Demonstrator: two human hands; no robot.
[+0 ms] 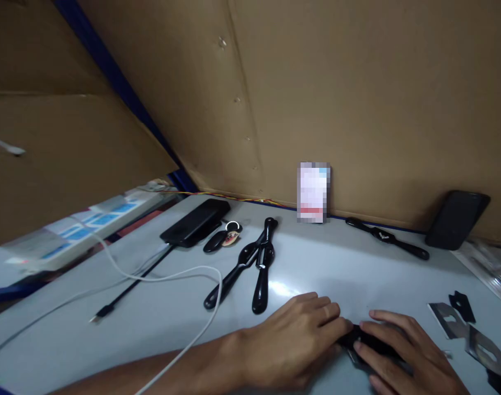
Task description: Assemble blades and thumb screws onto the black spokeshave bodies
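Note:
My left hand [295, 343] reaches in from the lower left, its fingers curled and closed at the near left end of a flat black piece [353, 359]. My right hand [415, 356] lies over the same piece, with its fingertips pressed on top. Both hands cover most of it, so its exact kind does not show. To the right lie two slotted metal blades [451, 321] and a small black plate [462, 306]. Beyond my left hand rest two black spokeshaves, one leaning across the other [263, 269]. A third black spokeshave [386, 237] lies near the back.
A phone with a blurred screen [313, 192] leans on the cardboard wall [357, 99]; a dark phone [458, 219] stands at right. At left are a black power bank [196, 222], a key fob [215, 240], a white cable [172, 271] and a power strip [86, 230].

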